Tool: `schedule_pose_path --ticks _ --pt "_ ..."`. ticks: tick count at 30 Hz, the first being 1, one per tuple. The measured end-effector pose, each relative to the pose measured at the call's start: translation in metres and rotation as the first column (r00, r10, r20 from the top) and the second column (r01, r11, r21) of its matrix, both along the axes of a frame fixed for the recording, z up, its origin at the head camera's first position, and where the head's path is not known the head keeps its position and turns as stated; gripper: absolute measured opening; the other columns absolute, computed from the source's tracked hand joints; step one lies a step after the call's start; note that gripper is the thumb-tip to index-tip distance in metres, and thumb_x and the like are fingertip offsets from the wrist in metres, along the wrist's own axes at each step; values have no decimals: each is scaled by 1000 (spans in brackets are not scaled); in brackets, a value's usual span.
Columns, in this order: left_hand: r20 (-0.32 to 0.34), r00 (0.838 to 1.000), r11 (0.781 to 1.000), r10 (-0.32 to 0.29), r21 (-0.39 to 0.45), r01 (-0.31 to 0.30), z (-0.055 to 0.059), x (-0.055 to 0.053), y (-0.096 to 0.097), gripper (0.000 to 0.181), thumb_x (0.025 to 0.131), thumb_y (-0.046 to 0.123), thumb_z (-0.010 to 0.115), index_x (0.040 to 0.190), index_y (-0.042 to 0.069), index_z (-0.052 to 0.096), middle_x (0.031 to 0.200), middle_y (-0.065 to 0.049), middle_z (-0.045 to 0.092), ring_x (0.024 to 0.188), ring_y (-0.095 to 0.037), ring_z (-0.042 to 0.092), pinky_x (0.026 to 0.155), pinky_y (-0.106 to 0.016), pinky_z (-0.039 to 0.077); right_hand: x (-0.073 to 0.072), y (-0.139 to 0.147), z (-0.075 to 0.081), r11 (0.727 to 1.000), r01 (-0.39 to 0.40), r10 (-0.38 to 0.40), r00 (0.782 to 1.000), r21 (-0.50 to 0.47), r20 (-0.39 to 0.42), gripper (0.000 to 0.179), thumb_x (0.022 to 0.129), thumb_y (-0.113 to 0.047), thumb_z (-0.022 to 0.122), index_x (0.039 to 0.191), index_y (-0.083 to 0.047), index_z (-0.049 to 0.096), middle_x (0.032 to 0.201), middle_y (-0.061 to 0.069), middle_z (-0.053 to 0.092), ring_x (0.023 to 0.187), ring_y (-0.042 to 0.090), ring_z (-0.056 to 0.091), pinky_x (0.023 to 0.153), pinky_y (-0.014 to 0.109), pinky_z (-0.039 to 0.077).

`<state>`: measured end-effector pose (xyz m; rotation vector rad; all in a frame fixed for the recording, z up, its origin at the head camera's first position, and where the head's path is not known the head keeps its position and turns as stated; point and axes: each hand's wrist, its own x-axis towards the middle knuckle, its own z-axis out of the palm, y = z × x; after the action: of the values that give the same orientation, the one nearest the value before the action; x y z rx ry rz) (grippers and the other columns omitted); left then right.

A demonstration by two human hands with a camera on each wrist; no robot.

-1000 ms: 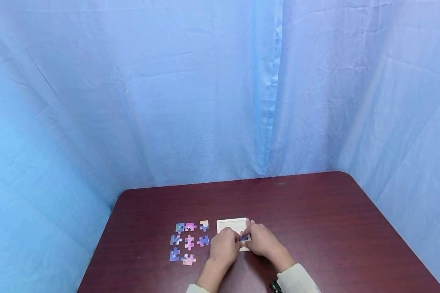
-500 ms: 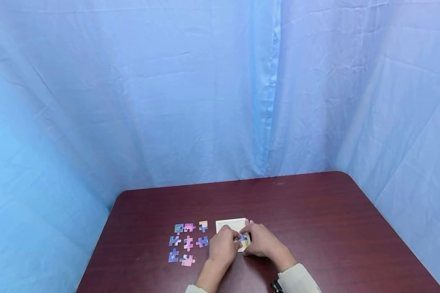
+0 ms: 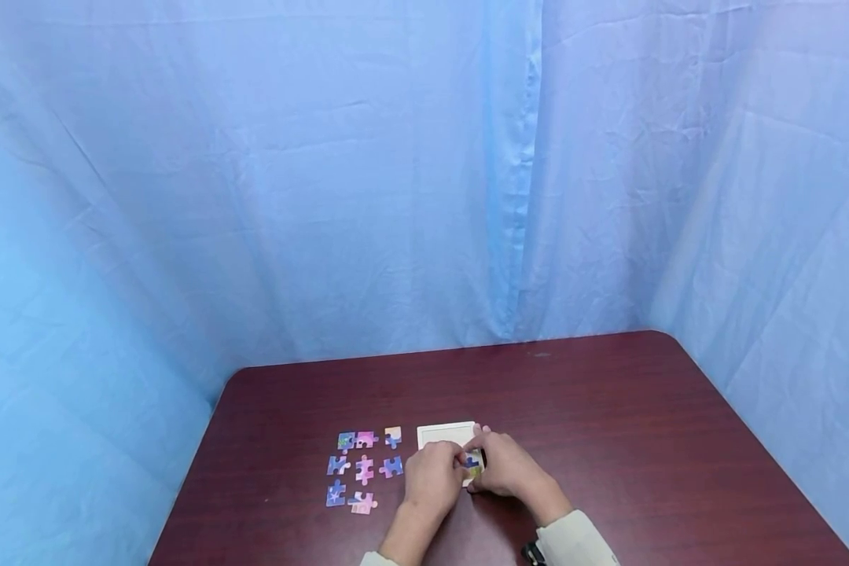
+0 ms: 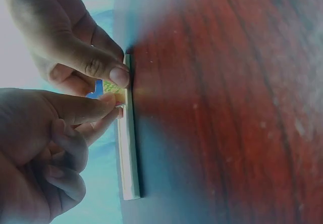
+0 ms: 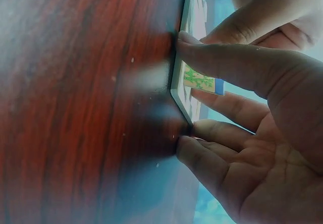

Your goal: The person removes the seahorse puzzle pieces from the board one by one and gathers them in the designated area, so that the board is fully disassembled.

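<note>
In the head view, a white puzzle tray point(image 3: 435, 431) lies on the table in front of me. My left hand point(image 3: 430, 475) is over its left part and pinches a jigsaw piece point(image 4: 120, 98) between thumb and index finger, low over the tray. My right hand point(image 3: 507, 469) holds the tray at its right side. The right wrist view shows its thumb on the near edge and other fingers along the side. Between the hands, a blue and yellow piece with a green pattern point(image 5: 198, 79) stands tilted in the tray's right corner. Fingers hide part of the tray.
Left of the tray, several loose jigsaw pieces, among them a pink piece point(image 3: 364, 470) and a blue piece point(image 3: 336, 494), lie in rough rows on the dark red table point(image 3: 608, 409). Blue curtains point(image 3: 396, 196) surround the table.
The left fingers have shifted slightly over the pieces in the tray, and more of the blue and yellow corner shows than a second ago. The loose pieces stay put.
</note>
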<state>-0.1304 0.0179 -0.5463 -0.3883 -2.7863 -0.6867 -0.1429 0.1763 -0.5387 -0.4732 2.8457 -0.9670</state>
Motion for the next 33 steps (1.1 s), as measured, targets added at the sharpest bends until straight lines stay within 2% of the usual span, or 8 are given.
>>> schedule_pose_path --ticks 3,8,11,17,22,33 --pt "-5 1000 1000 -7 2 7 2 1 -1 18 73 14 88 70 25 74 66 11 70 58 -10 62 53 -30 43 0 1 -1 1000 -4 4 1000 -12 2 45 60 -7 98 101 -10 79 127 21 76 138 49 59 106 57 53" --pt "-7 1000 999 -7 45 7 8 3 -8 15 73 11 84 71 24 76 69 10 72 57 -9 62 51 -29 42 -1 1 -4 1000 17 -17 999 -6 41 51 61 -9 98 109 -5 79 144 29 63 143 50 53 113 59 48" --pt "-2 1000 998 4 62 -4 13 4 -17 16 73 9 82 71 23 76 65 11 70 54 -7 57 50 -27 40 -2 0 -4 999 36 -36 997 0 64 57 63 -10 98 115 -1 78 151 28 56 146 49 50 117 59 43" --pt "81 994 996 73 49 -77 21 8 -41 16 72 7 79 69 22 73 61 13 62 54 -3 51 52 -28 39 -2 -2 -3 998 52 -53 996 16 77 60 64 -11 98 119 -1 78 155 26 54 149 47 48 118 59 42" --pt "135 984 992 117 37 -123 22 15 -61 19 72 5 78 68 21 69 61 12 60 55 -4 50 53 -31 42 -3 -3 -4 999 51 -51 996 9 76 60 64 -10 97 120 1 77 155 27 53 149 47 47 120 59 40" --pt "177 972 987 152 23 -158 21 22 -86 21 72 1 75 68 18 64 62 7 60 54 -9 50 51 -31 40 -2 -1 -2 998 69 -69 994 5 85 60 64 -8 97 120 2 77 156 26 53 150 46 46 121 57 40"
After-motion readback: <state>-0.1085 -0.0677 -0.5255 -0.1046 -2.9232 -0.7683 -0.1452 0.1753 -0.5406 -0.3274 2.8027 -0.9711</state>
